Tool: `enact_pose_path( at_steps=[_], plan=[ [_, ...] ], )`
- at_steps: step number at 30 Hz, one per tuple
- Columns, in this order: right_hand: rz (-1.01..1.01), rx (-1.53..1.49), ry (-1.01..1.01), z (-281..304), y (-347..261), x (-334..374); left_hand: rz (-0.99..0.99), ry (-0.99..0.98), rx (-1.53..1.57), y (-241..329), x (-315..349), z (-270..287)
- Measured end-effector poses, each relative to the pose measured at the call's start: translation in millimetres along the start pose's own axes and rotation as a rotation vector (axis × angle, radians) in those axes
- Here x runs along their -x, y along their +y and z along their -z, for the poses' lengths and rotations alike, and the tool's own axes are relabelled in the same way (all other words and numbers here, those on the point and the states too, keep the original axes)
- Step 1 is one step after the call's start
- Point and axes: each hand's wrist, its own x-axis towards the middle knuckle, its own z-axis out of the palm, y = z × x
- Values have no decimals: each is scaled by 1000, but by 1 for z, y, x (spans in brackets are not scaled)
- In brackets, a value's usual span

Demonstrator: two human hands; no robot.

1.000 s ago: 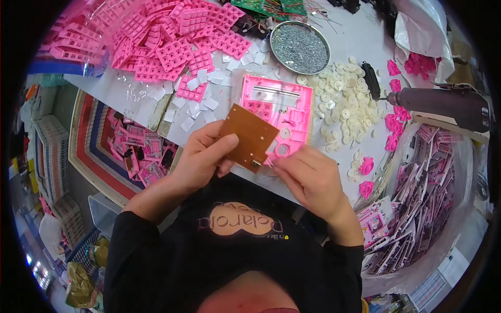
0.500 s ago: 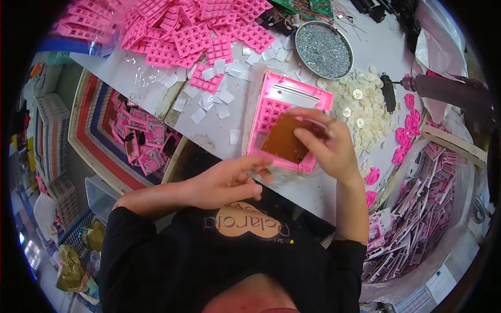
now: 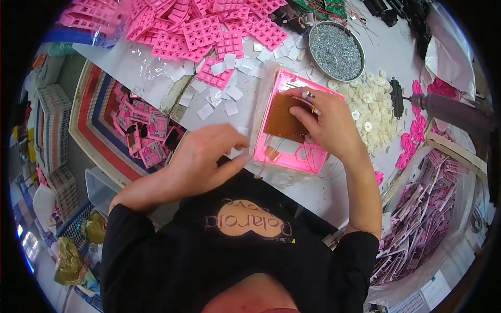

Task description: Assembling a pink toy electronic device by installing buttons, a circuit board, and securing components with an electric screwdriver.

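My right hand (image 3: 334,121) grips a brown circuit board (image 3: 283,120) between thumb and fingers. It holds the board over the middle of a pink plastic casing (image 3: 314,167), covering part of the casing's inside. Thin wires run from the board across the casing's near end, by a small copper-coloured piece (image 3: 272,154). Whether the board touches the casing I cannot tell. My left hand (image 3: 206,155) is just left of the casing's near corner, thumb apart from the fingers, with nothing visible in it.
Pink keypads (image 3: 180,39) are heaped at the far left, near white paper squares (image 3: 205,112). Beyond the casing stand a round tray of screws (image 3: 335,52) and white discs (image 3: 371,101). A dark power screwdriver (image 3: 451,108) reaches in from the right. Containers of pink parts flank the table.
The board has turned and now lies flatter over the casing's middle, uncovering its near end. My left hand has drawn back left, away from the casing. The whole view has shifted slightly.
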Motion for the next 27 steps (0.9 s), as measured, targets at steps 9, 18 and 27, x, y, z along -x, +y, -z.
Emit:
enact_pose_path(
  at_steps=[9, 18, 27],
  plan=[
    [24, 382, 481, -2, -24, 9, -383, -88, -499, -12, -35, -22],
    [96, 439, 88, -45, -43, 64, -370, -250, -554, -3, -40, -14],
    [123, 501, 139, -44, -46, 56, -430, -61, -378, -3, -189, 29]
  ],
)
